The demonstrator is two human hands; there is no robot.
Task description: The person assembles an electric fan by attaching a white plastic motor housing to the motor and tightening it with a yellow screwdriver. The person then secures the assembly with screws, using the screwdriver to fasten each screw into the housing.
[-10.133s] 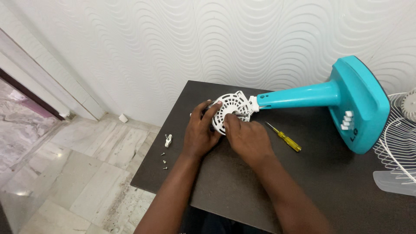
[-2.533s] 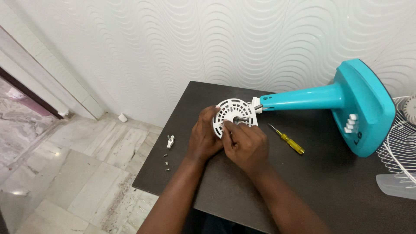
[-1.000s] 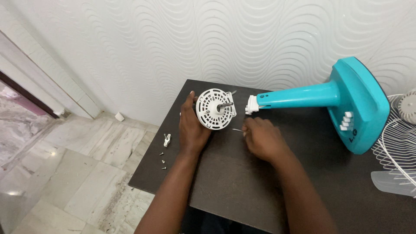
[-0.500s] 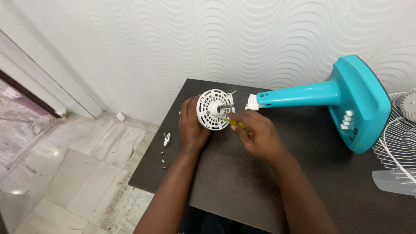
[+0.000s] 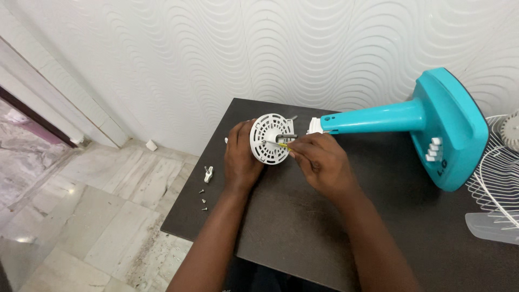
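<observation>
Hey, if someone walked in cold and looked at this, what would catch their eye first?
Probably the bright turquoise plastic fan stand lying on its side across the right of the dark table. Next, at the table's far left, the left hand steadies a round white slotted motor housing while the right hand holds a yellow-handled screwdriver against it.

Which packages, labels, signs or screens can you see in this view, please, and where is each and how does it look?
No packages, signs or screens show.
Marking: small dark lettering on the teal plastic fan stand's base, low on its rim beside the white push buttons, right of both hands.
The white round vented motor cover, which the left hand holds, bears no visible label.
</observation>
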